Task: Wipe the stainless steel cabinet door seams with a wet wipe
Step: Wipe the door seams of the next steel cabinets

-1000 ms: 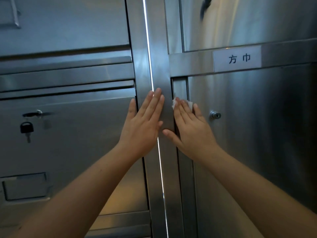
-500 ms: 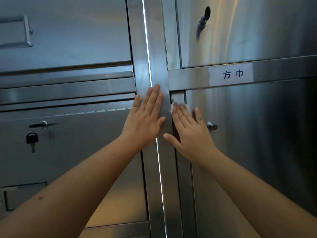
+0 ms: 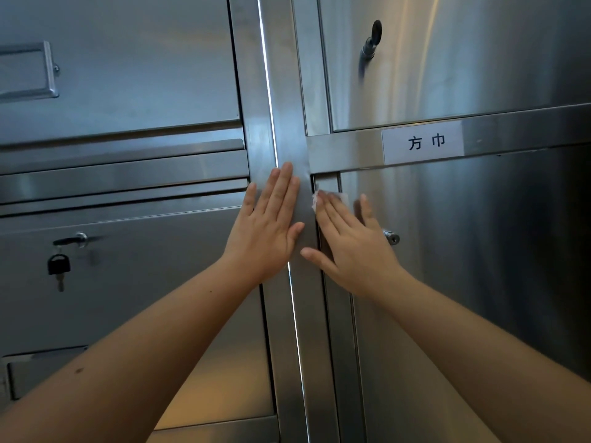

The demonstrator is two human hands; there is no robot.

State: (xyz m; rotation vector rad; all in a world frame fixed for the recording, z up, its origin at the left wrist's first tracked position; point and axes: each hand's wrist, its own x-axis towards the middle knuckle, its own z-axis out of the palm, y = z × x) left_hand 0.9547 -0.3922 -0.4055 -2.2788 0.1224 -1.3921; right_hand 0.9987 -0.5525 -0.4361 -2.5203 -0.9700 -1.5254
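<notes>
Left hand (image 3: 268, 225) lay flat on the centre post (image 3: 297, 91) of the steel cabinet. Its fingers were straight and close together, the thumb out to the side, and it held nothing.

Right hand (image 3: 348, 241) was also flat, with straight fingers pressing the wet wipe (image 3: 341, 197) onto the metal. My little finger was spread apart from the rest, and my thumb reached left onto the post.

The wipe sat under my fingertips at the top left corner of the lower right door (image 3: 479, 251), right on the vertical seam (image 3: 325, 314) between door and post. Only its white edges showed past my fingers.

A lock (image 3: 391, 237) stood just beside my right hand, on the same door. A white label (image 3: 422, 142) with two characters was on the crossbar above. The upper right door had a key (image 3: 371, 43) in its lock. On the left cabinet a black-headed key (image 3: 58, 266) hung from another lock, well apart from my hands.
</notes>
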